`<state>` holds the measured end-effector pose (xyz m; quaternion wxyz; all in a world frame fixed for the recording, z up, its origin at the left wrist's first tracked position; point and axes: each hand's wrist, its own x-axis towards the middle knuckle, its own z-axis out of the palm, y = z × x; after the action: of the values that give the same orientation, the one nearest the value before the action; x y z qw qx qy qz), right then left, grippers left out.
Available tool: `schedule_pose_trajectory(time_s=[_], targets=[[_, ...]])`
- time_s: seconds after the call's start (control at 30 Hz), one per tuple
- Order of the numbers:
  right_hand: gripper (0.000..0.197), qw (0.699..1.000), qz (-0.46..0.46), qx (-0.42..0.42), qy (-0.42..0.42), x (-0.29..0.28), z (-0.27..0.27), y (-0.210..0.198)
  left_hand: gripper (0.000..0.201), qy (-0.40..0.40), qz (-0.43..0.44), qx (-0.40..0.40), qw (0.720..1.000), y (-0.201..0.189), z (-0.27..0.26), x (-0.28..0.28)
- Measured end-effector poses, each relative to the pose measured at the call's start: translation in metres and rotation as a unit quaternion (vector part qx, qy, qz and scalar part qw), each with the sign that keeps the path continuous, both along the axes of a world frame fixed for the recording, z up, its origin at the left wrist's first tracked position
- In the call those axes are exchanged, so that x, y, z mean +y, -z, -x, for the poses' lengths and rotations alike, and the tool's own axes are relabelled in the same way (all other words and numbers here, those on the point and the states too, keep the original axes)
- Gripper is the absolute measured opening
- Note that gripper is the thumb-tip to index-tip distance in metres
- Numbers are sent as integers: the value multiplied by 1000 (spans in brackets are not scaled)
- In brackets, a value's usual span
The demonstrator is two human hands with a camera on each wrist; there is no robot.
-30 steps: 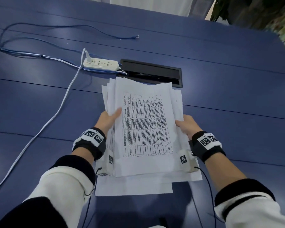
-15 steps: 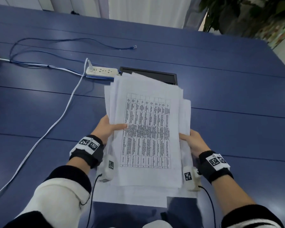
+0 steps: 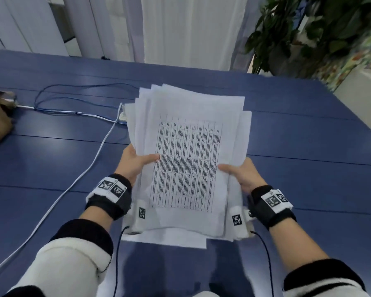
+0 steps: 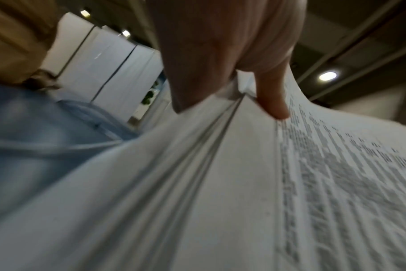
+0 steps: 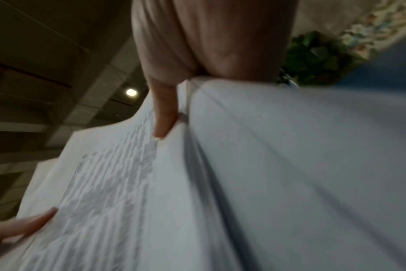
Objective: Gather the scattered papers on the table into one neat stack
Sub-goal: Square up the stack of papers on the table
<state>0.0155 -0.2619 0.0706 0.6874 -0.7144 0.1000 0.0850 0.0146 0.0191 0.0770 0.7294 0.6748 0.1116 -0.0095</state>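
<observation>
Your left hand (image 3: 135,166) grips the left edge of the papers (image 3: 188,159), thumb (image 4: 273,102) laid across the printed top sheet and fingers hidden underneath. Your right hand (image 3: 242,174) grips the right edge the same way, its thumb (image 5: 165,117) pressing on the sheet's margin. You hold the papers tilted up above the table (image 3: 309,168), edges uneven, several sheets fanned out at the top and sides. A white cable (image 3: 73,185) runs across the table on your left, and a plant (image 3: 298,33) stands beyond the far right corner.
</observation>
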Motion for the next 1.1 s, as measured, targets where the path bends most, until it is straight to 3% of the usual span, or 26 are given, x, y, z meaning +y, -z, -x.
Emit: schedule_pose_trajectory(time_s=[0.1, 0.2, 0.27, 0.5, 0.6, 0.73, 0.8, 0.93, 1.1], targets=[[44, 992, 21, -111, 55, -5, -13, -41, 46, -42, 0, -89, 995, -40, -9, -7], [14, 973, 20, -214, 84, -6, -18, -73, 47, -53, 7, -168, 984, -74, -15, -17], [10, 964, 2, -248, 99, -5, -17, -82, 46, -62, 3, -190, 980, -82, -16, -22], [18, 978, 8, -195, 68, -12, -7, -45, 53, -41, -12, -153, 987, -50, -6, -31], [23, 980, 11, -192, 52, -13, -12, -50, 44, -37, -11, -161, 986, -53, -7, -34], [26, 979, 4, -200, 49, -16, -21, -63, 52, -49, 31, -178, 982, -64, -12, -37], [27, 979, 8, -200, 36, -12, -25, -63, 47, -48, 38, -187, 980, -70, -15, -43], [17, 974, -38, -202, 95, 9, -30, -51, 42, -47, 47, -209, 976, -78, -18, -57], [30, 974, -61, -188, 110, 5, -30, -42, 38, -26, -9, -173, 985, -58, -27, -46]])
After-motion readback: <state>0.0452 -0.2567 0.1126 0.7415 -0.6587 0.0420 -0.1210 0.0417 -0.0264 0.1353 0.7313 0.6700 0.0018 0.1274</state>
